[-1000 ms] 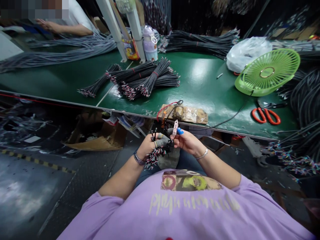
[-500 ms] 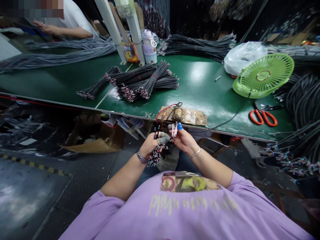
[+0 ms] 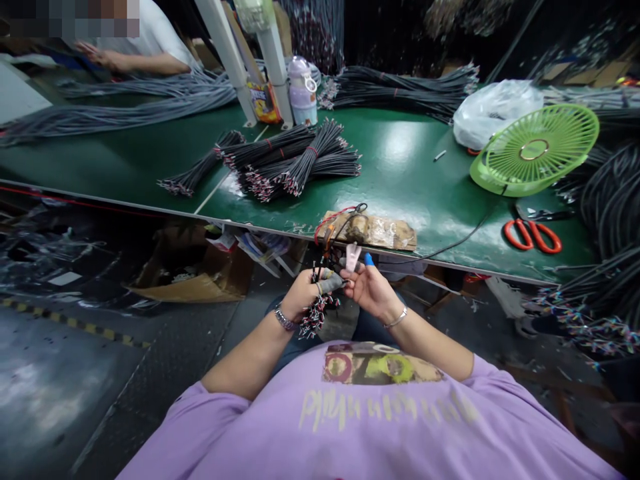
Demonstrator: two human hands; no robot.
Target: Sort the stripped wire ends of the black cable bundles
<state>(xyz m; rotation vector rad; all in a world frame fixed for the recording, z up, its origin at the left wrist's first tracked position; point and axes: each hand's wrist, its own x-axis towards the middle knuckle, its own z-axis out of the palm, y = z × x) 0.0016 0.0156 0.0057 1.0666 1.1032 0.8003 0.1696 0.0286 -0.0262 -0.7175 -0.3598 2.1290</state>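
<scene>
My left hand, with grey wrapping on a finger and a metal-band watch at the wrist, is closed round a bundle of short black cables. Their red, white and black wire ends stick out below the palm. My right hand meets the left fingertips, its fingers bent together; whatever they pinch is too small to make out. A blue cover sits on its thumb and pale pink wrapping on a finger. Just beyond both hands, a taped wooden block with red and black leads lies at the table edge.
Bundled black cables lie on the green table. To the right are red-handled scissors, a green fan, a plastic bag and more cables. A lilac bottle stands behind. Another person sits at the far left.
My right hand has shifted slightly down and right, its covered thumb now further from the pink-wrapped finger. My left hand keeps its hold on the cables. The whole view has shifted slightly.
</scene>
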